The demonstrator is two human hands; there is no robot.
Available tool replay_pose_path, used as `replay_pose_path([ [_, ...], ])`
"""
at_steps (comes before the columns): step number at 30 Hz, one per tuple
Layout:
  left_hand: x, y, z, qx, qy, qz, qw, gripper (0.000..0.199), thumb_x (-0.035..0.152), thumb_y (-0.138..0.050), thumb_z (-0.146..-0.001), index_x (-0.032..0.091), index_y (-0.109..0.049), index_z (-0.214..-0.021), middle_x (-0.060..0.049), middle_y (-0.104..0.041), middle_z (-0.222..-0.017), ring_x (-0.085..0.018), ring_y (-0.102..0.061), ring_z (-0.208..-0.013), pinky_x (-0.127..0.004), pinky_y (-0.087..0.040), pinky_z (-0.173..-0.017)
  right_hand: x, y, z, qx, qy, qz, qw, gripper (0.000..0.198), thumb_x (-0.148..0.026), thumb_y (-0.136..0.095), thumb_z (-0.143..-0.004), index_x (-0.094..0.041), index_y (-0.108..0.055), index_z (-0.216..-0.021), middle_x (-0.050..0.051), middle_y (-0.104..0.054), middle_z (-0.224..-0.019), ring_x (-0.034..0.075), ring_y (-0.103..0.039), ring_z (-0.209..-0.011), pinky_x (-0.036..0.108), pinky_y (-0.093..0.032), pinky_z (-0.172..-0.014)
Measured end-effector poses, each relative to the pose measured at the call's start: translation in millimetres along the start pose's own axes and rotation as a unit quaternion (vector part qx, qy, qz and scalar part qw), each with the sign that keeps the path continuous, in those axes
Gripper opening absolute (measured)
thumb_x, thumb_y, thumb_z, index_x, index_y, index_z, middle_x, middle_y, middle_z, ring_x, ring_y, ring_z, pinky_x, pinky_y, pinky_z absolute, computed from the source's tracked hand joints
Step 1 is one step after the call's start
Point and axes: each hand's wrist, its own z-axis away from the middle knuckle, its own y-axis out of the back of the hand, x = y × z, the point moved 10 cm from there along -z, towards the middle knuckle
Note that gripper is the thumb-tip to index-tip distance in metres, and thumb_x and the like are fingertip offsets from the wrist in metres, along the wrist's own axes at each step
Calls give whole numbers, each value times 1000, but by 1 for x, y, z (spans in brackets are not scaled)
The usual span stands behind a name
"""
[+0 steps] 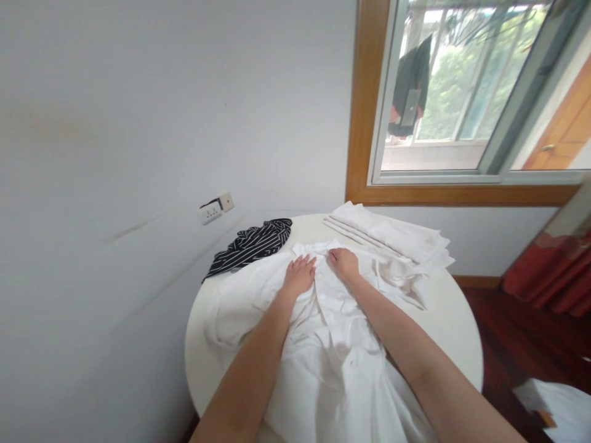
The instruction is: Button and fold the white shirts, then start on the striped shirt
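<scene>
A white shirt [330, 363] is spread over a round white table [464, 335], wrinkled along its front, and its lower part hangs over the near edge. Flat on the shirt near the collar lies my left hand [300, 274], its fingers stretched out. My right hand [344, 263] is just to the right, its fingers curled in a pinch on the fabric by the collar. Both forearms reach across the shirt.
A stack of folded white garments [388, 229] lies at the table's back right. A black-and-white striped cloth [253, 246] is crumpled at the back left, below a wall socket [210, 212]. White fabric [561, 403] rests on the dark red floor at right.
</scene>
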Motion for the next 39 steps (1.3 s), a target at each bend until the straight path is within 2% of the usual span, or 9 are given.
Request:
replay_pose_path([
  [3, 1, 0, 0, 1, -2, -1, 1000, 46, 33, -31, -95, 28, -43, -138, -3, -42, -146, -25, -35, -136, -49, -27, -110, -5, 2, 3, 4, 23, -15, 1000, 39, -35, -33, -96, -25, -68, -109, 6, -69, -108, 20, -59, -102, 27, -40, -81],
  [6, 2, 1, 0, 3, -5, -6, 1000, 46, 32, -32, -94, 26, -45, -138, -4, -42, -146, -25, -35, -135, -49, -28, -110, -15, 2, 7, -5, 62, -20, 998, 38, -38, -36, -95, -24, -70, -106, 7, -69, -108, 21, -56, -108, 28, -38, -86],
  [11, 5, 8, 2, 28, -8, -19, 999, 45, 32, -33, -94, 24, -46, -137, -5, -46, -144, -26, -38, -133, -46, -29, -109, -20, 1, 13, -13, 85, -24, 996, 33, -36, -41, -92, -24, -70, -104, 7, -66, -115, 23, -52, -112, 33, -38, -89],
  [16, 6, 13, 2, 49, -5, -26, 998, 49, 32, -38, -92, 24, -41, -140, -7, -40, -147, -27, -33, -136, -46, -26, -111, -28, 0, 17, 2, 130, -25, 991, 40, -29, -43, -89, -25, -57, -127, 5, -56, -133, 22, -40, -127, 38, -31, -101],
  [19, 6, 9, 1, 29, -7, -14, 999, 47, 31, -35, -93, 25, -44, -139, -5, -40, -147, -26, -30, -138, -47, -25, -112, -29, -11, 17, -32, 139, -27, 989, 44, -31, -37, -92, -27, -49, -135, 2, -44, -145, 21, -30, -136, 41, -24, -108],
  [26, 4, 1, -1, -6, 2, 15, 1000, 46, 30, -31, -94, 27, -43, -139, -2, -40, -147, -24, -32, -137, -49, -25, -112, -27, -22, 16, -88, 122, -41, 988, 47, -33, -32, -94, -27, -44, -139, 2, -38, -149, 18, -26, -139, 42, -21, -111],
  [31, 1, 14, -2, 29, 6, 36, 999, 42, 28, -42, -90, 24, -52, -130, -3, -49, -141, -22, -39, -132, -42, -29, -111, -23, -20, 14, -79, 116, -64, 988, 45, -30, -35, -93, -26, -49, -135, 2, -43, -145, 17, -31, -137, 40, -23, -111],
  [35, 1, 34, -2, 78, -9, 75, 994, 39, 12, -43, -84, 22, -64, -115, -2, -61, -127, -17, -50, -119, -32, -36, -107, -22, -16, 12, -47, 138, -93, 985, 42, -24, -42, -87, -22, -60, -125, 4, -54, -135, 15, -43, -129, 31, -28, -109],
  [39, 7, 35, -2, 68, -32, 73, 994, 39, 13, -45, -84, 21, -66, -115, -4, -62, -124, -18, -52, -116, -32, -37, -106, -22, -13, 12, -31, 151, -106, 982, 41, -21, -45, -85, -23, -63, -121, 3, -59, -130, 14, -48, -125, 28, -30, -108],
])
